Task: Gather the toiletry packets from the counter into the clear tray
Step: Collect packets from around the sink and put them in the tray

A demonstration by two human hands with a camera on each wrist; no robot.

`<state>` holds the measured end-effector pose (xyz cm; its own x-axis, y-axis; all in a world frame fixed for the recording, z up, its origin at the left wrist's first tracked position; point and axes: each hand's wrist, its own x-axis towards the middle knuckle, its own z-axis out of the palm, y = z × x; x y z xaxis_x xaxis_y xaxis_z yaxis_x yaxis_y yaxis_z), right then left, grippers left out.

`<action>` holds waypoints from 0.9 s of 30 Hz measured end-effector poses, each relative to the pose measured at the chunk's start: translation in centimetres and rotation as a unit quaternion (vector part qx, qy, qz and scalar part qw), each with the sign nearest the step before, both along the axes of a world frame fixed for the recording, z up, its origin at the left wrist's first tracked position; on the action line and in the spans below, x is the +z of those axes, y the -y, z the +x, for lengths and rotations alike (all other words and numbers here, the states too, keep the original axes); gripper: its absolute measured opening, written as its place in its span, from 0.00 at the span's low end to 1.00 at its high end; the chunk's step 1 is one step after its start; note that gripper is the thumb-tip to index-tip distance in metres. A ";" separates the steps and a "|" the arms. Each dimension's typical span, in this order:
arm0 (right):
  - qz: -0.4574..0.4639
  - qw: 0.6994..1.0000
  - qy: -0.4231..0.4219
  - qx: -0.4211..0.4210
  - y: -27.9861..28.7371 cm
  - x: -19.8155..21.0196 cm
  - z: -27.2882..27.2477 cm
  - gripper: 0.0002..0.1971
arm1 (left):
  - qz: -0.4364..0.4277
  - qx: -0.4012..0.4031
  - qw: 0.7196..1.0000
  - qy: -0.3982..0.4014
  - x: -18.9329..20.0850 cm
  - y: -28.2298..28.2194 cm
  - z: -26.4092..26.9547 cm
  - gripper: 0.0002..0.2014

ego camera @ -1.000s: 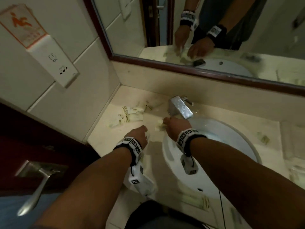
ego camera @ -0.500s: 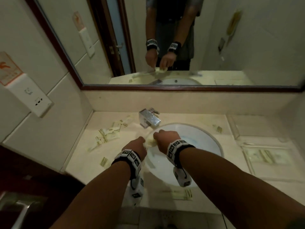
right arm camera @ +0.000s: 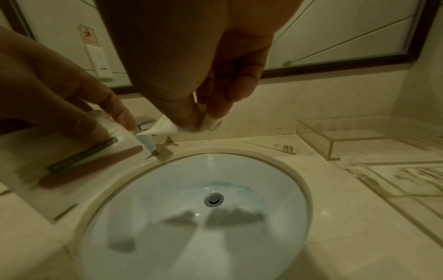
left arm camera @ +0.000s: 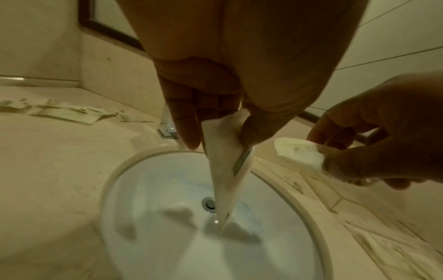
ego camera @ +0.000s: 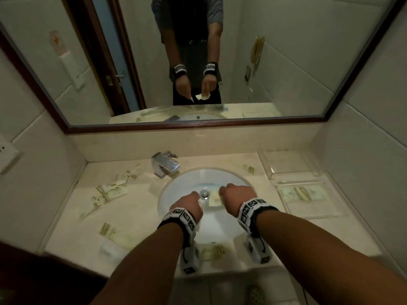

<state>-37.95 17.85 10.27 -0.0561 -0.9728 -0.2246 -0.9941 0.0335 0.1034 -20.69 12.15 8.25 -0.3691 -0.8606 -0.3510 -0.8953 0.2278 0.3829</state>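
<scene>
Both hands hover over the white sink basin [ego camera: 207, 219]. My left hand [ego camera: 189, 205] pinches a white packet [left arm camera: 227, 166] between thumb and fingers [left arm camera: 187, 130]; it hangs point-down above the drain. My right hand [ego camera: 235, 195] pinches a second, crumpled packet [right arm camera: 167, 127], which also shows as a pale packet [ego camera: 214, 200] beside the drain. The clear tray [ego camera: 308, 211] lies on the counter at the right with a few packets [ego camera: 301, 193] inside. More packets [ego camera: 110, 192] are scattered on the left counter.
A chrome faucet [ego camera: 165, 165] stands behind the basin. A second clear box [ego camera: 293, 167] sits behind the tray. Loose packets lie at the front edge [ego camera: 211, 250], front left [ego camera: 108, 230] and back right [ego camera: 248, 169]. A mirror [ego camera: 198, 62] spans the wall.
Both hands came away from the counter left of the faucet and moved right over the basin, each carrying a packet. They were together half a second ago and are now apart.
</scene>
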 end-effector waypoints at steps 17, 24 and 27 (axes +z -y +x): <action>-0.054 0.998 0.021 -0.022 -4.1 1.2 -20.7 0.19 | -0.031 -0.064 0.997 0.013 1.7 -3.0 -22.5 0.19; -0.036 0.998 0.039 -0.028 -4.8 -0.1 -24.9 0.18 | -0.021 -0.075 0.997 0.020 0.3 -3.9 -26.2 0.20; -0.029 0.998 0.044 -0.036 -4.4 -0.7 -25.7 0.18 | -0.020 -0.082 0.996 0.022 0.1 -3.1 -26.5 0.19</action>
<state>-63.63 22.24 9.54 -0.1095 -0.9784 -0.1752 -0.9940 0.1092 0.0114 -47.23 15.29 8.33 -0.4910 -0.8034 -0.3368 -0.8605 0.3869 0.3314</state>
